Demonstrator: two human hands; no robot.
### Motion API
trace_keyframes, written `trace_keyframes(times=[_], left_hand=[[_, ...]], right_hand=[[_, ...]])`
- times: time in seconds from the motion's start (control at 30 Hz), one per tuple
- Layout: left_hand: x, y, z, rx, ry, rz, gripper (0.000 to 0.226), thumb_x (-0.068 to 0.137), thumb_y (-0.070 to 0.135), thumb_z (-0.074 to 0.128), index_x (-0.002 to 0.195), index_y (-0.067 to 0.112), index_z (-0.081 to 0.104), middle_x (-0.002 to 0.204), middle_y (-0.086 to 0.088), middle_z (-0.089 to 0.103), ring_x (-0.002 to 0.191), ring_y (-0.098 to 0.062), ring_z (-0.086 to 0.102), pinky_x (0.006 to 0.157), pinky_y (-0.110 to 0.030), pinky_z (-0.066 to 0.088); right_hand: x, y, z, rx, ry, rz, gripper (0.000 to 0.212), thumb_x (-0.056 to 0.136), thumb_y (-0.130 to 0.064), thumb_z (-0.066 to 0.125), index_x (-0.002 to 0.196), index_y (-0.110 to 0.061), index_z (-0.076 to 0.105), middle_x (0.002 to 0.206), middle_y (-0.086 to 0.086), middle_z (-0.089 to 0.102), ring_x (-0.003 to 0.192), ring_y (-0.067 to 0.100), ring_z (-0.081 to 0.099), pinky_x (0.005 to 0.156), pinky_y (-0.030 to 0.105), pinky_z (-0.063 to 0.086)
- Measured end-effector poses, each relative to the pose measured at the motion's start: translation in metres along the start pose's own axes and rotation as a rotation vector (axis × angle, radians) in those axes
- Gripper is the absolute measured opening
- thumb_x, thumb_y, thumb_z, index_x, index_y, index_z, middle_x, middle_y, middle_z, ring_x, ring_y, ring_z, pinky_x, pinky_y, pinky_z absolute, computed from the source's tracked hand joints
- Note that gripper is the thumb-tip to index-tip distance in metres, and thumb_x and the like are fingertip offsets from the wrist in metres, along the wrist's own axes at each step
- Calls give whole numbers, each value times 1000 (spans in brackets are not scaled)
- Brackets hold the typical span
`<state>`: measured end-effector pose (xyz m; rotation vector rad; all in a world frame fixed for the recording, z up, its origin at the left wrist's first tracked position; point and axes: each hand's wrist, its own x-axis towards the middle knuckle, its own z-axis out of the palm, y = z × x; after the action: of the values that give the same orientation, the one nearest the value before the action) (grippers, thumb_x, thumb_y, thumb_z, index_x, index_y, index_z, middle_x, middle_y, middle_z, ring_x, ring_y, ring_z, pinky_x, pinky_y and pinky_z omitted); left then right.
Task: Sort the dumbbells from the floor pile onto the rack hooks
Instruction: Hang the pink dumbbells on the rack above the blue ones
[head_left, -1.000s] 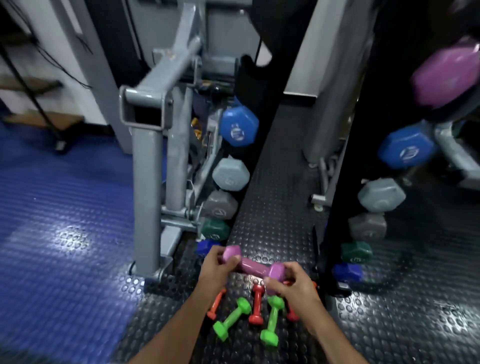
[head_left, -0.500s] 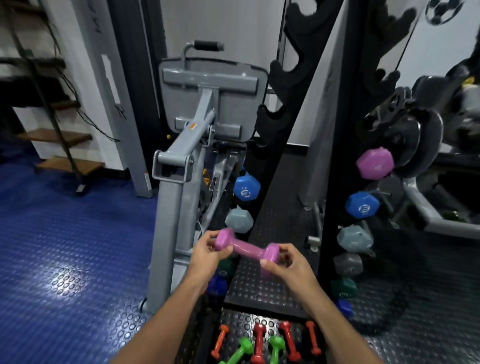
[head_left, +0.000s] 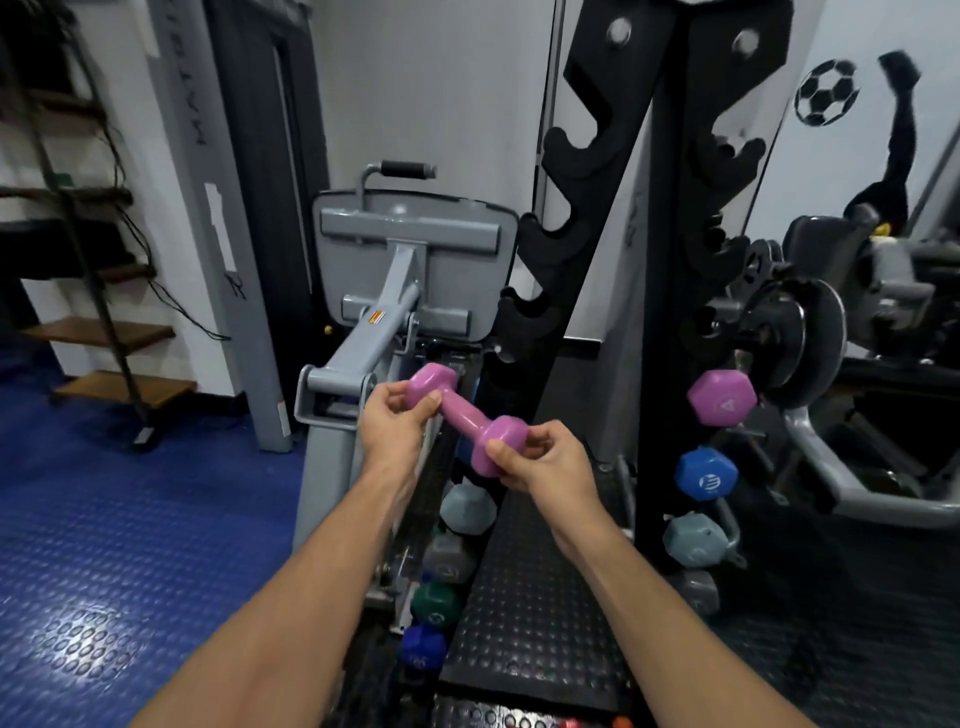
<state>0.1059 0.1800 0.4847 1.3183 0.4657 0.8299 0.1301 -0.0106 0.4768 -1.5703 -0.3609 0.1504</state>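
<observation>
I hold a pink dumbbell (head_left: 465, 420) in the air in front of the black rack. My left hand (head_left: 394, 423) grips its far-left head and my right hand (head_left: 540, 457) grips its near-right head. The rack's left upright (head_left: 576, 249) and right upright (head_left: 675, 218) carry empty black hooks above hand level. Another pink dumbbell (head_left: 722, 397) hangs on the right side, with a blue one (head_left: 705, 474) and a grey-blue one (head_left: 693, 539) below it. On the left side, grey-blue (head_left: 467, 506), grey, green (head_left: 435, 603) and dark blue dumbbells sit low, partly behind my left arm.
A grey exercise machine (head_left: 395, 249) stands just left of the rack. Black weight plates (head_left: 800, 332) and a grey frame sit to the right. A black studded mat (head_left: 535, 613) lies between the uprights. A few red dumbbell tips (head_left: 571, 723) show at the bottom edge. Blue flooring spreads left.
Both hands raised the pink dumbbell from just above the floor pile to the level of the rack's upper hooks. The view tilted up, so the floor pile slid nearly out of frame.
</observation>
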Motion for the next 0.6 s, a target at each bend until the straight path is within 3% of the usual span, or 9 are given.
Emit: trace_keyframes(times=[0.13, 0.2, 0.3, 0.37, 0.53, 0.6], left_hand=[[39, 9, 21, 68, -22, 53, 23, 85, 7, 79, 101, 17, 65, 101, -10, 71, 101, -36, 71, 91, -55, 58], [62, 10, 30, 129, -46, 95, 25, 84, 11, 79, 102, 23, 65, 99, -3, 72, 99, -29, 72, 92, -53, 58], [95, 9, 43, 199, -81, 117, 27, 82, 20, 80, 103, 29, 68, 100, 2, 75, 96, -23, 73, 91, -52, 59], [104, 14, 53, 192, -106, 128, 27, 83, 14, 80, 107, 21, 69, 101, -3, 75, 97, -27, 73, 90, -50, 59], [119, 17, 80, 238, -168, 134, 25, 86, 4, 78, 107, 10, 66, 97, -4, 71, 83, -13, 68, 71, -24, 58], [124, 14, 88, 231, -238, 111, 22, 86, -1, 76, 103, 9, 67, 95, -7, 71, 83, -18, 69, 73, -28, 60]], right_hand=[[31, -8, 19, -100, 144, -42, 62, 50, -59, 94, 88, -18, 68, 83, 2, 76, 77, 17, 76, 73, 47, 65], [45, -14, 25, -170, 183, -61, 66, 45, -71, 89, 84, -22, 69, 80, -1, 76, 75, 16, 75, 71, 48, 64], [61, -22, 32, -199, 209, -49, 58, 55, -64, 92, 85, -20, 69, 81, -2, 75, 73, 15, 74, 71, 45, 64], [70, -24, 35, -190, 222, -45, 56, 57, -63, 92, 81, -18, 71, 77, -1, 76, 71, 15, 75, 71, 45, 64], [81, -21, 38, -212, 252, -15, 54, 62, -65, 88, 62, -13, 75, 59, 2, 73, 60, 18, 75, 68, 46, 64], [81, -22, 39, -210, 267, -6, 52, 67, -63, 87, 64, -13, 76, 59, 2, 73, 59, 15, 75, 69, 43, 64]])
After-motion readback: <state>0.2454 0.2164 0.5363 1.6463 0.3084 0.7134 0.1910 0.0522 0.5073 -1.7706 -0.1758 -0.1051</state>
